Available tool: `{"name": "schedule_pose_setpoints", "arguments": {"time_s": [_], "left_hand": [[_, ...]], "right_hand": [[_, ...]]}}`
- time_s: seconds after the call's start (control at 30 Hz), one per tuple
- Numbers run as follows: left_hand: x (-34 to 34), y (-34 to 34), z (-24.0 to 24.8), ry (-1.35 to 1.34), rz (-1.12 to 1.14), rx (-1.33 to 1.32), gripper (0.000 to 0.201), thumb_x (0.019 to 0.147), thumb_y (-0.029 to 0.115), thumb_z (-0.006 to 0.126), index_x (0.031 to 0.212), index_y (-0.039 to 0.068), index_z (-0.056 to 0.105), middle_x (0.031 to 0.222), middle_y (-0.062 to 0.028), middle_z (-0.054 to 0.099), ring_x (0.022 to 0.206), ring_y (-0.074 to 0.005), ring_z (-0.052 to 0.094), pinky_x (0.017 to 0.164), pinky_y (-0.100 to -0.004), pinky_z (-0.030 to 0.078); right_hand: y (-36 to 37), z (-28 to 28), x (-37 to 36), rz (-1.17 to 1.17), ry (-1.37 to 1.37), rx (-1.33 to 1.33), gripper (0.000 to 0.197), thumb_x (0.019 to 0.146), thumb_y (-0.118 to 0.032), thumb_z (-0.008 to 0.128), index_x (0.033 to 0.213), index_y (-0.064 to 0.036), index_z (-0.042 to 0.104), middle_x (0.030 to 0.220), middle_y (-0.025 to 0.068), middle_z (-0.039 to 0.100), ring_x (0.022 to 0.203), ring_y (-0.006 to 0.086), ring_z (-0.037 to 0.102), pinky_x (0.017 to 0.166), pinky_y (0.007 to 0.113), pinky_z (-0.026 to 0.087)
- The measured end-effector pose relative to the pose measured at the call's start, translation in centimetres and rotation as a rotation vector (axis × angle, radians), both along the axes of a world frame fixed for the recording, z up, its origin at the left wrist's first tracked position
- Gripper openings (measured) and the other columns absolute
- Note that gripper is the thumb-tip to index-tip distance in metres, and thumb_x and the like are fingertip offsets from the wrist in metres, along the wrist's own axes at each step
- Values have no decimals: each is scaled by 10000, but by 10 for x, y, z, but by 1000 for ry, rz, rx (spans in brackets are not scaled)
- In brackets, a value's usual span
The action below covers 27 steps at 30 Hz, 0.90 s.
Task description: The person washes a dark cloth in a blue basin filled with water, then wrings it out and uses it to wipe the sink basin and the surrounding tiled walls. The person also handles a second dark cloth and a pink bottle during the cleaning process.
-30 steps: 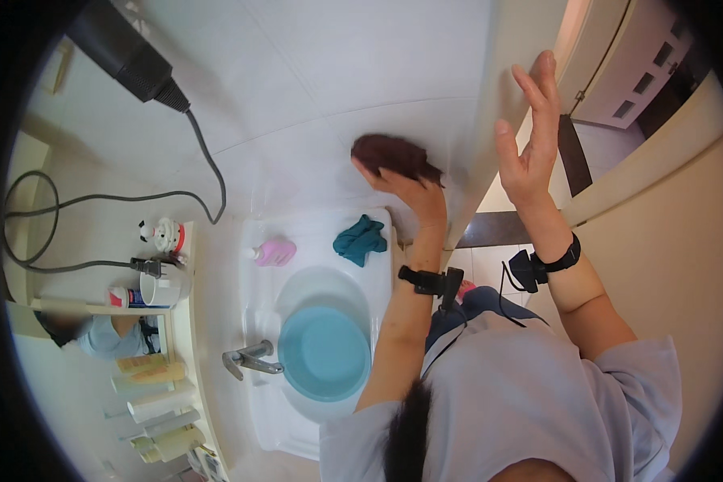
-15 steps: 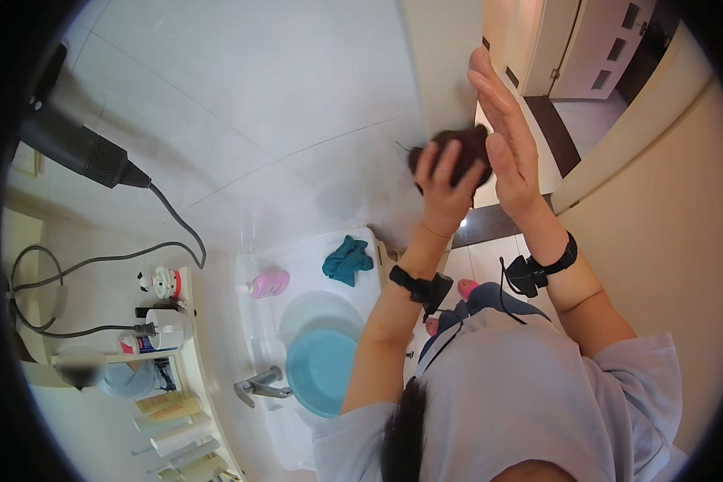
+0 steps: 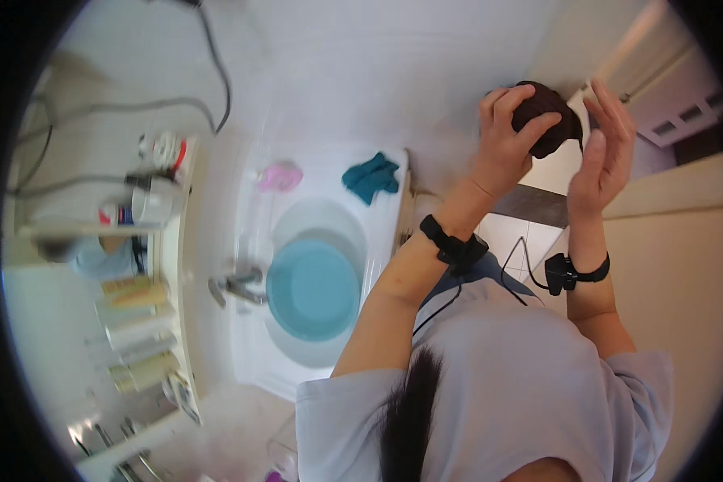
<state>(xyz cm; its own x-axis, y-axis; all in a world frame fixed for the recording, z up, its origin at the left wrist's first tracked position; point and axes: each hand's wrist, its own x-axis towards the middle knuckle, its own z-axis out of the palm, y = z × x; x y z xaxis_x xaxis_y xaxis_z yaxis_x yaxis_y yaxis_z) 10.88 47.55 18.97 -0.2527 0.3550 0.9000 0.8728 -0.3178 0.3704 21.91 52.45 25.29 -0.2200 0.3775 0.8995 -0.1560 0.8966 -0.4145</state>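
Note:
My left hand (image 3: 502,149) grips a bunched dark brown cloth (image 3: 548,120), fingers and thumb wrapped over its near side. It is up at the far right, in front of the pale wall. Close to the cloth's right side, my right hand (image 3: 604,165) is raised with its fingers stretched out and nothing in it. I cannot tell whether its thumb touches the cloth. Both wrists wear black straps with small black devices.
A light blue basin (image 3: 313,291) stands in the white sink (image 3: 347,234), beside the faucet (image 3: 243,287). A teal cloth (image 3: 372,177) and a pink bottle (image 3: 279,177) lie on the sink's far ledge. Several toiletries line the left shelf (image 3: 186,265); a black cord (image 3: 223,80) hangs above.
Both hands have shifted right in the view, the left still holding the brown cloth. The view has turned, so the sink sits higher and the hair dryer's body has left the picture.

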Motion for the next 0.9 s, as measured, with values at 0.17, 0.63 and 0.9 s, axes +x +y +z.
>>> {"name": "schedule_pose_setpoints", "arguments": {"time_s": [0.17, 0.63, 0.9], "left_hand": [[-17, -65, -22, -423, -81, -83, 509, 638, -80, 608, 1108, 115, 579, 1207, -174, 421, 1119, -378, 402, 953, -431, 365], [-107, -361, -41, -113, 1000, -691, 647, 796, 246, 694, 1324, 1, 410, 1358, -278, 370, 1282, -411, 336, 1048, -501, 287], [-138, -468, -69, -224, 1637, -992, 709, 843, 381, 619, 1330, -71, 370, 1414, -255, 323, 1350, -386, 250, 1086, -498, 234]], "right_hand": [[-35, -62, -16, 377, -285, -489, 407, 944, -145, 439, 1322, -7, 379, 1296, 143, 457, 1198, 239, 449, 978, 359, 396], [-162, -120, -124, 1231, -480, -1716, 507, 877, -202, 589, 1314, -83, 360, 1207, 101, 510, 1098, 229, 536, 926, 391, 477], [-188, -117, -135, 1239, -546, -1755, 517, 864, -194, 607, 1314, -132, 359, 1194, 94, 516, 1094, 228, 539, 922, 398, 478]]}}
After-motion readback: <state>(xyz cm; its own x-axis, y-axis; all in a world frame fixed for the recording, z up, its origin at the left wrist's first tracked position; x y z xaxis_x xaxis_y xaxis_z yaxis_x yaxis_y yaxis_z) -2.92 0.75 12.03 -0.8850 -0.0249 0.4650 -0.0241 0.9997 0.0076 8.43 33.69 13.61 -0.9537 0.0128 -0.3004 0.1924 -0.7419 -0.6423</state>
